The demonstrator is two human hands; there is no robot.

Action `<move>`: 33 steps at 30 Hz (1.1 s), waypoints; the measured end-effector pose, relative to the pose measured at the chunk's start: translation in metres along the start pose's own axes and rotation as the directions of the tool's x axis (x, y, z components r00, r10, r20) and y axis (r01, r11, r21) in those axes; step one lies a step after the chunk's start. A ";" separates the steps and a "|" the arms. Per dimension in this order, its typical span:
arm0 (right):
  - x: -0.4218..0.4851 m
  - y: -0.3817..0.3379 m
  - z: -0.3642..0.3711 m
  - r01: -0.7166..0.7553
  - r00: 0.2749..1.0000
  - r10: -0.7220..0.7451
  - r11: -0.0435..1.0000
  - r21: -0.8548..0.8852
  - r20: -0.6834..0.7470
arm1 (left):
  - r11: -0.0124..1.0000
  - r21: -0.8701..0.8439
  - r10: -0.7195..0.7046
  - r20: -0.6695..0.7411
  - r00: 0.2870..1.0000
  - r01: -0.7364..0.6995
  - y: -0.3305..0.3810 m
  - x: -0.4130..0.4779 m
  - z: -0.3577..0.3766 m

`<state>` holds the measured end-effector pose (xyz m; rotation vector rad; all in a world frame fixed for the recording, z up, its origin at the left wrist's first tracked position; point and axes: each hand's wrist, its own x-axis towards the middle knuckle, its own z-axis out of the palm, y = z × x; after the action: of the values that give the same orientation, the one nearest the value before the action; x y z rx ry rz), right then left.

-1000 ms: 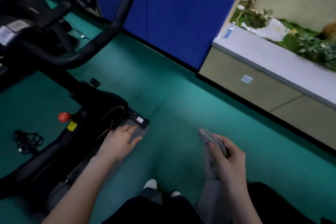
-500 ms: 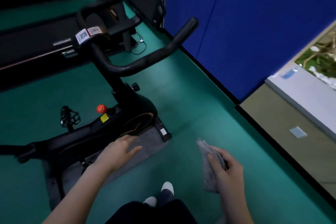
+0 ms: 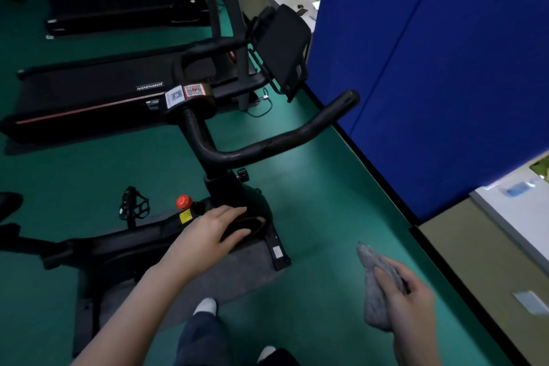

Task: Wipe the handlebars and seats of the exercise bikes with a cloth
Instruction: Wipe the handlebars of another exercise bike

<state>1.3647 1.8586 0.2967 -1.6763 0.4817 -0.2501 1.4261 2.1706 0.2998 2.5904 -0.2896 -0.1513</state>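
Showing one bike (image 3: 267, 148), one cloth (image 3: 372, 291), two hands (image 3: 208, 235) (image 3: 414, 303)

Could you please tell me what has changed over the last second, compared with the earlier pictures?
The view has lifted, so the whole handlebar and the treadmills behind it now show. The left hand, open, has shifted from over the grey mat to over the bike's black frame; contact is unclear. Nothing was taken or released: the right hand keeps its grip on the cloth.
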 end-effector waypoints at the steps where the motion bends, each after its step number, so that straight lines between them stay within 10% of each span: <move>1: 0.001 -0.002 0.008 0.001 1.000 -0.001 1.000 0.001 -0.002 | 1.000 -0.004 0.019 -0.023 1.000 -0.019 -0.001 0.004 -0.006; 18: -0.026 -0.107 0.213 0.203 0.953 -0.202 0.979 -0.020 -0.224 | 0.977 -0.021 0.212 -0.067 0.975 -0.213 -0.154 0.071 -0.116; 26: 0.010 -0.167 0.314 0.306 0.952 -0.295 0.911 -0.276 0.082 | 0.935 0.018 0.344 -0.297 0.891 -0.355 -0.185 0.124 -0.168; 33: 0.052 -0.163 0.385 0.464 0.886 -0.308 0.613 -0.639 0.348 | 0.910 -0.026 0.395 -0.241 0.886 -0.413 -0.182 0.163 -0.163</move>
<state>1.6037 2.1932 0.3867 -2.5556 0.0171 -0.2136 1.6432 2.3657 0.3377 2.3799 -0.7134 0.2823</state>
